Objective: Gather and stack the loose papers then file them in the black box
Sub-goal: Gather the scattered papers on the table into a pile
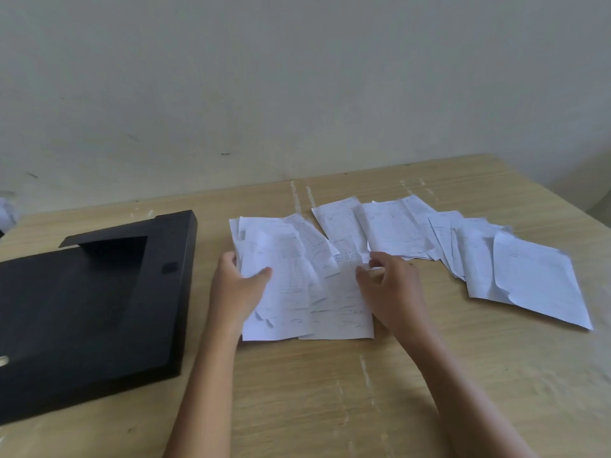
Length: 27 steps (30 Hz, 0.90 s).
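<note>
Several loose white papers with faint print lie fanned across the wooden table, from a left pile (291,292) to a far-right sheet (539,279). My left hand (236,285) grips the left edge of the left pile, thumb on top of the sheets. My right hand (390,289) rests on the pile's right side, fingers curled and pinching a sheet's edge. The black box (99,305) lies flat on the table to the left of my left hand, its lid open and its inside dark.
The light wooden table (330,391) stands against a pale wall (297,77). Its right edge runs diagonally at the far right. A crumpled white object (6,211) shows at the left frame edge.
</note>
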{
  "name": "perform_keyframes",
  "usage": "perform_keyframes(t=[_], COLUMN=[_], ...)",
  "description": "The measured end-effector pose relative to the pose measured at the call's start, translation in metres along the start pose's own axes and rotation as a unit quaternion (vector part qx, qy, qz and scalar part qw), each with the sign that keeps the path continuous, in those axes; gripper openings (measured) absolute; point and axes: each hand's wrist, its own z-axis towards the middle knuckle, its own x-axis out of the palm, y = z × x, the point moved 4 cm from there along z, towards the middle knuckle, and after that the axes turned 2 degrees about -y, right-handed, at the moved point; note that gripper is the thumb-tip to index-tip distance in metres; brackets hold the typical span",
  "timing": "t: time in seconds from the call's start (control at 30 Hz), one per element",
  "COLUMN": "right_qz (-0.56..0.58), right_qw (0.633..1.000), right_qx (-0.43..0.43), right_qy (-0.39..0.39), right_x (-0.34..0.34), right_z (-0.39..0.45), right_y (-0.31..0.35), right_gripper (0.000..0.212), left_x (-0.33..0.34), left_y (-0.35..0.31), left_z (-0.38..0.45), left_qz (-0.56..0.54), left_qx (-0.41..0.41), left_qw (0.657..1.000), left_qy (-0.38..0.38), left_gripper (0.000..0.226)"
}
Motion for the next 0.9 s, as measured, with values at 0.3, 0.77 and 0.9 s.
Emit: perform_keyframes(t=[0.3, 0.77, 0.9], right_qz=[-0.184, -0.078, 0.016], right_qw=[0.980, 0.997, 0.999], right_qx=[-0.066, 0.020, 0.031], right_qy=[-0.036, -0.002, 0.020], right_x=[0.012, 0.021, 0.012], right_z=[-0.016, -0.006, -0.009], right_y=[0.004, 0.004, 0.013], right_gripper=[0.043, 0.015, 0.011], left_x=[0.038, 0.054, 0.044], left_y=[-0.010, -0.006, -0.006], left_z=[-0.004, -0.007, -0.011], left_qz=[0.287, 0.224, 0.214], left_qx=[0.168, 0.198, 0.200], left_qw=[0.939, 0.954, 0.955], left_qy=[-0.083, -0.001, 0.041], left_gripper=[0.042, 0.045, 0.050])
